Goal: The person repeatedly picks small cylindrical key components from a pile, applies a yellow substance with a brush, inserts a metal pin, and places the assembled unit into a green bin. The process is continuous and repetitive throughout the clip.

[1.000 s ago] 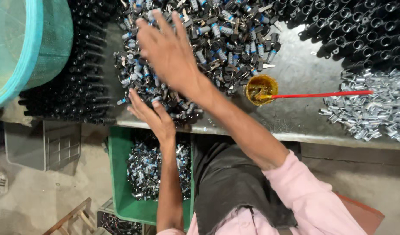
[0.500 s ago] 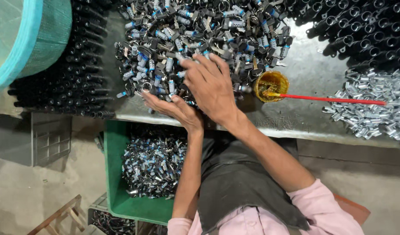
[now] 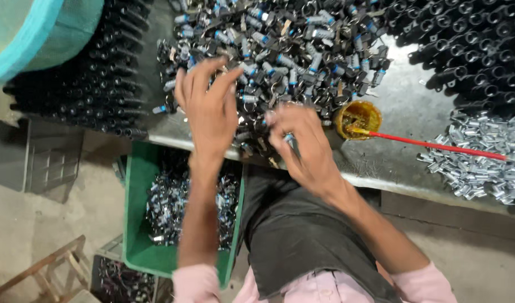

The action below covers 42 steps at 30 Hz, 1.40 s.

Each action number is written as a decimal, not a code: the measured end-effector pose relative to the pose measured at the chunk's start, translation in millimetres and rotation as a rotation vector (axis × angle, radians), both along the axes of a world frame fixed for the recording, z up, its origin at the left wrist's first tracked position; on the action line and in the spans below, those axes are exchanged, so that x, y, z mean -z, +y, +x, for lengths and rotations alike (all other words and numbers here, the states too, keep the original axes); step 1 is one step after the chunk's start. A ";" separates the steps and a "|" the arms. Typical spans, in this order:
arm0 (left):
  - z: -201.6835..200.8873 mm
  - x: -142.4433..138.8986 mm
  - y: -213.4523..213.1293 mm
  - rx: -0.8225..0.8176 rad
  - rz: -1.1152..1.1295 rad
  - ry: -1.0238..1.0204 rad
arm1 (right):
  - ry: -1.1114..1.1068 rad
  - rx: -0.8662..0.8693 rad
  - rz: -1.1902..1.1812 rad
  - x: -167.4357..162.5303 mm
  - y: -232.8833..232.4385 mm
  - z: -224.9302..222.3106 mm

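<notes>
The left hand (image 3: 207,109) is spread wide, fingers apart, resting on the near edge of the pile of small lock parts (image 3: 280,56). The right hand (image 3: 302,143) sits just beside it, and its fingertips pinch one small part. A green crate (image 3: 135,224) waits right below both hands, likely to catch the parts.
</notes>
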State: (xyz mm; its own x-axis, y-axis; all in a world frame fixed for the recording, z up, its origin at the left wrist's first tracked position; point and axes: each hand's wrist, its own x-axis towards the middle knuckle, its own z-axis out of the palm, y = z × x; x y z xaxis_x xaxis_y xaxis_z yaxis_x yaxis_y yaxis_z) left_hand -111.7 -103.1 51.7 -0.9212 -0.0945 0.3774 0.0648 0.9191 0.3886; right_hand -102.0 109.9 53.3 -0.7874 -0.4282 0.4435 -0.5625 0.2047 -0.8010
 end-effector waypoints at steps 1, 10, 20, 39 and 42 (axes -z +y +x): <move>-11.1 -5.3 -9.8 0.093 -0.055 -0.009 | -0.095 -0.032 0.017 2.5 10.1 18.4; -60.3 -24.4 -34.8 0.373 -0.341 -0.083 | -0.657 0.093 -0.030 39.7 78.8 93.7; 42.6 -36.7 33.2 0.304 1.399 -0.213 | -0.631 0.204 -0.206 26.0 76.0 95.1; 146.1 26.9 129.1 0.010 2.280 -0.644 | -0.701 0.255 -0.268 9.8 63.7 92.1; 144.4 25.5 128.9 0.025 2.249 -0.625 | -0.695 0.249 -0.281 8.4 64.0 92.4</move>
State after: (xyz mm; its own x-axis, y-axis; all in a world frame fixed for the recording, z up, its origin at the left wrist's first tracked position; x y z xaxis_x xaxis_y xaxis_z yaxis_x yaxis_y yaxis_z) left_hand 32.7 25.8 26.2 -0.8484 0.2021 -0.4892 -0.4187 -0.8217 0.3868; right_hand -9.6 173.9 45.0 -0.9818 -0.1476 -0.1197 0.1215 -0.0031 -0.9926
